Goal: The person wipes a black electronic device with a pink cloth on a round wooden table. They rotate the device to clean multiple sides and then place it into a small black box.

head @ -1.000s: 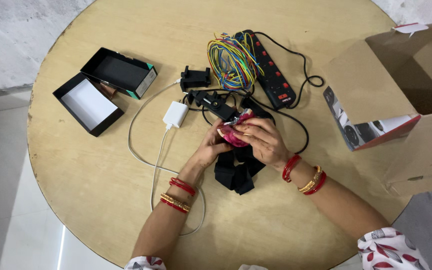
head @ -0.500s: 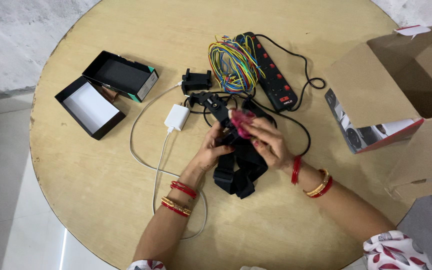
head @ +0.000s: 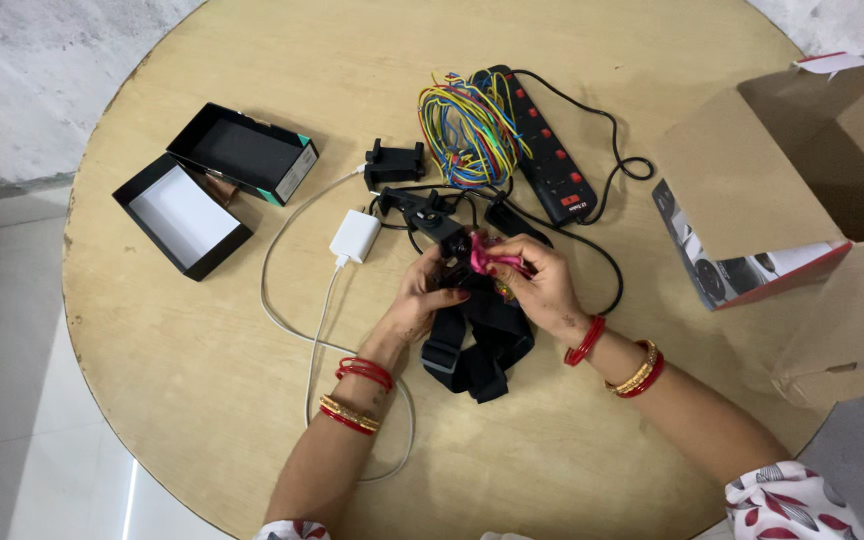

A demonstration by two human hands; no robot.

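My left hand (head: 420,296) and my right hand (head: 537,283) meet over the middle of a round wooden table (head: 202,380). Between their fingertips is a small pink cloth (head: 486,256), pinched by my right hand and pressed against a small black camera on a mount (head: 430,216). My left hand grips the black piece just left of the cloth. Black straps (head: 477,345) hang from under both hands and lie folded on the table.
A white charger (head: 355,236) with its cable, a black clip (head: 393,162), a bundle of coloured wires (head: 465,126) and a black power strip (head: 548,150) lie behind the hands. An open black box and lid (head: 214,185) sit left. An open cardboard box (head: 814,215) stands right.
The pink cloth was bunched in both hands over the straps; now it is smaller, held at my right fingertips against the black camera piece. My left hand shifted onto that piece.
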